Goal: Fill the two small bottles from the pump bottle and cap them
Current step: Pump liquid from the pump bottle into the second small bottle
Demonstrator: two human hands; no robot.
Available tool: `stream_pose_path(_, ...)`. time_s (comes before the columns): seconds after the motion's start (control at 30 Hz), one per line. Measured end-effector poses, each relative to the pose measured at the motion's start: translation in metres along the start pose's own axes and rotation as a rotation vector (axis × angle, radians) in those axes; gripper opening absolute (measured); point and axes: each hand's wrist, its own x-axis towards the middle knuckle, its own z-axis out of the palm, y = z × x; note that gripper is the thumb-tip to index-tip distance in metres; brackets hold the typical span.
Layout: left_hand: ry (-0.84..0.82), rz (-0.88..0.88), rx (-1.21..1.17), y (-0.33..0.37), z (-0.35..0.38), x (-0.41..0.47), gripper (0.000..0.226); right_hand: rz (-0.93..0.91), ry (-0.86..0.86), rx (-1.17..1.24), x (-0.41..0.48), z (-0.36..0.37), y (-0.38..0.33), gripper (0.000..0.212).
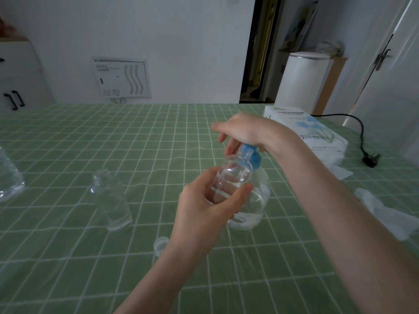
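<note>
Head view: the left grip [204,211] is curled round a small clear bottle [234,176], thumb on the near side and fingers wrapped behind. It holds the bottle up off the table [68,279], tilted, with the open neck just under the blue pump head [249,152]. The right grip [247,130] rests on top of that pump head with its palm down. Its fingers are loose and drooping over the far side, and its thumb points left; it clasps nothing.

The pump bottle [254,209] stands on the table right behind the held bottle, and clear liquid shows in its lower part. Whether liquid is running from the nozzle cannot be told.

The second small bottle [112,200] stands upright and uncapped, to the left of the grips and apart from them. A small clear cap [160,244] lies on the table just beside the left wrist, partly hidden by it. Only one cap can be seen.

A bigger clear bottle [9,180] is cut off by the left edge of the view. At the far right corner lies a tissue pack [306,130], with a black plug [370,160] and its cord beside it. A crumpled clear plastic sheet [383,211] lies behind the right forearm.
</note>
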Motion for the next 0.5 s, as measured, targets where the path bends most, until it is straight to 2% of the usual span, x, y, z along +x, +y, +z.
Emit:
stream_pose_path(0.27, 0.003, -0.015, 0.017, -0.0038, -0.0021, -0.0011, 0.012, 0.02, -0.032, 0.011, 0.0014, 0.0063, 0.0044, 0.044)
stream_pose_path(0.5, 0.005, -0.009, 0.02, -0.0041, -0.0021, -0.0015, 0.011, -0.001, 0.008, 0.018, 0.0007, 0.0061, 0.0032, 0.044)
